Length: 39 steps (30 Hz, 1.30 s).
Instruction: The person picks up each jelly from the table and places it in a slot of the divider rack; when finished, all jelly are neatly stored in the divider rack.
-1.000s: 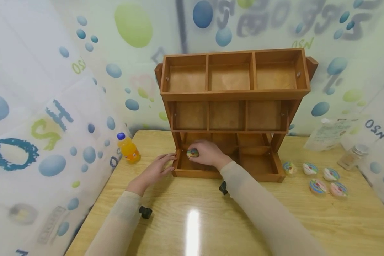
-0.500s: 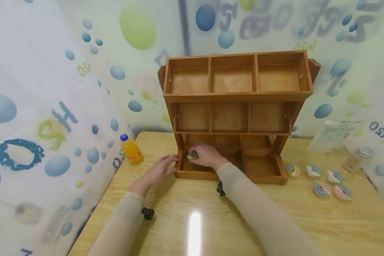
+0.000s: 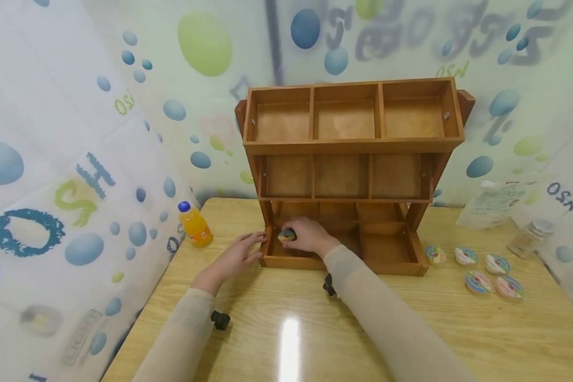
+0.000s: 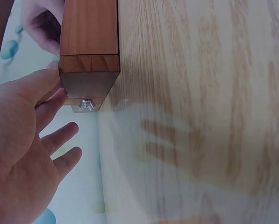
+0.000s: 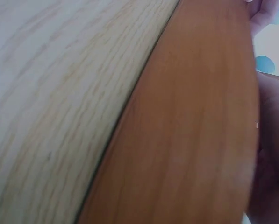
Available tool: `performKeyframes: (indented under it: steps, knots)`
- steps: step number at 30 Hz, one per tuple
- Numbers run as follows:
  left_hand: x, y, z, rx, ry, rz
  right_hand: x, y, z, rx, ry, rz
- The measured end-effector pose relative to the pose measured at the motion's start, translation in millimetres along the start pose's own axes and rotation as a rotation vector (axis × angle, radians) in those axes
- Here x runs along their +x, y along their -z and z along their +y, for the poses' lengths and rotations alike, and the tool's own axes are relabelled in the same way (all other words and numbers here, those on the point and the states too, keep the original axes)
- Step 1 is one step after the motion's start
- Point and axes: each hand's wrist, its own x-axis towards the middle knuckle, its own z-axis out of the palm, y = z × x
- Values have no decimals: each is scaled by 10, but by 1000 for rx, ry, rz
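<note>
A three-tier wooden rack (image 3: 353,142) with divided compartments stands at the back of the table. Inside its bottom left compartment my right hand (image 3: 307,236) pinches a small snack cup (image 3: 286,236) with a colourful printed lid. The cup's underside is hidden. My left hand (image 3: 236,258) touches the rack's lower left end with its fingertips. In the left wrist view the fingers of the left hand (image 4: 22,130) are spread and fairly straight beside the wooden end piece (image 4: 90,63). The front board (image 5: 186,116) hides most of my right hand (image 5: 272,140) in the right wrist view.
Several similar snack cups (image 3: 478,282) sit on the table right of the rack. Behind them are a lidded glass jar (image 3: 530,239) and a pale pouch (image 3: 494,204). An orange drink bottle (image 3: 195,225) stands to the left. Patterned sheets (image 3: 81,249) line the sides and back.
The view has shifted slightly. My right hand keeps hold of the snack cup in the bottom left compartment, and the cup's lid now shows a little more. My left hand stays at the rack's end.
</note>
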Motion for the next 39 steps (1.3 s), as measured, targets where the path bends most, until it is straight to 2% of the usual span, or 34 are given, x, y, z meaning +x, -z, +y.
performKeyframes:
  steps: [8, 17, 28, 39]
  knots:
    - [-35, 15, 1, -3, 3, 7, -238, 176, -89, 37, 17, 41]
    - [-24, 23, -26, -7, -21, 26, -620, 351, -60, -27, 11, 79]
    - [-32, 26, -63, -25, 12, 7, -1185, 551, 139, -106, -29, 127]
    - [-1, -26, -58, -30, 9, 5, -1863, 717, 498, -135, -62, 213]
